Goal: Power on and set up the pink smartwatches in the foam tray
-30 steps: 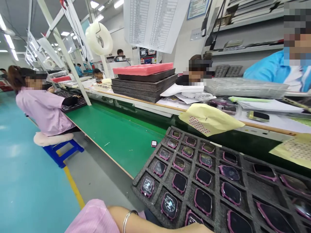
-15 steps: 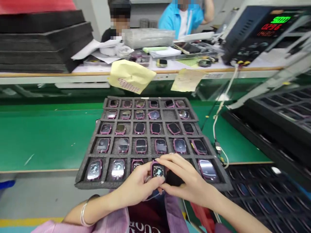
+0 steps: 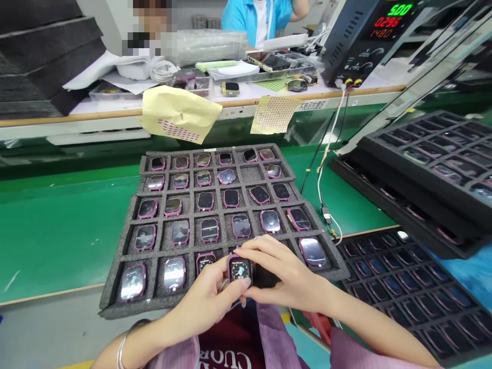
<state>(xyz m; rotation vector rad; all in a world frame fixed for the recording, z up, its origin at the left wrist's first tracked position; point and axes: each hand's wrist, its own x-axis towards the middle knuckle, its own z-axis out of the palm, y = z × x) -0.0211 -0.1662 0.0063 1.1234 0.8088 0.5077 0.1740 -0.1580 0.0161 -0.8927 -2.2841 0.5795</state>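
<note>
Both my hands hold one smartwatch (image 3: 240, 268) with a purple case and a lit screen showing a clock face. My left hand (image 3: 209, 292) has its thumb on the screen's lower edge and its fingers behind the case. My right hand (image 3: 282, 269) closes around the watch's right side and top, fingertips at the upper edge. A white cable partly shows beneath the hands. Just beyond lies a grey foam tray (image 3: 154, 307) with purple-cased watch bodies in its compartments. One of these, a lit watch (image 3: 205, 260), is partly covered by my left hand.
More trays of watches are stacked at the right (image 3: 415, 189), above another black tray (image 3: 369, 297). A power supply (image 3: 369, 41) stands on the shelf, its white cable (image 3: 321, 174) hanging down. Yellow notes (image 3: 179, 115) hang from the shelf edge. Black foam blocks (image 3: 34, 61) stand left; two people sit behind.
My view has turned to the right, so the tray and shelf appear further left. Both hands keep the same hold on the smartwatch.
</note>
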